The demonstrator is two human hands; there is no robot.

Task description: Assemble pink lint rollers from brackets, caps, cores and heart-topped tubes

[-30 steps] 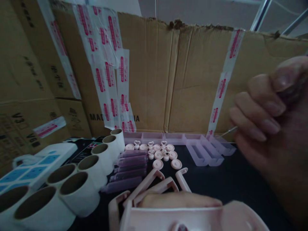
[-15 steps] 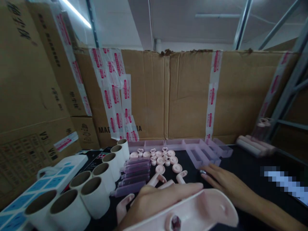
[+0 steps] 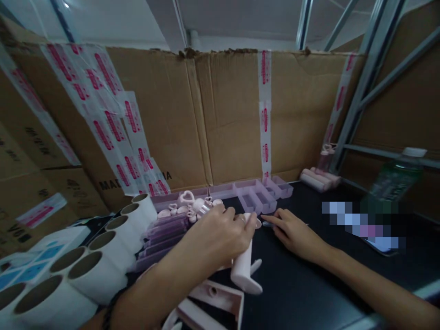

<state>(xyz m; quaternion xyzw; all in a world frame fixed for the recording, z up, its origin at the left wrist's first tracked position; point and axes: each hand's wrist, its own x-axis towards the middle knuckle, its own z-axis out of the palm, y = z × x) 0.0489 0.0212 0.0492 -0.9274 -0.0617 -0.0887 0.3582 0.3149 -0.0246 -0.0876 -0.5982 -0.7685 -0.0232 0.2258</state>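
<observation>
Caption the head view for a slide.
Left hand gripping a pink part, right hand at a thin tool, white tubes standing nearby.

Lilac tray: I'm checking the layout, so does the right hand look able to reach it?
Probably yes: the right hand lies near the lilac tray, with nothing visible blocking it, though the slim object at its fingers may hinder a grasp.
</observation>
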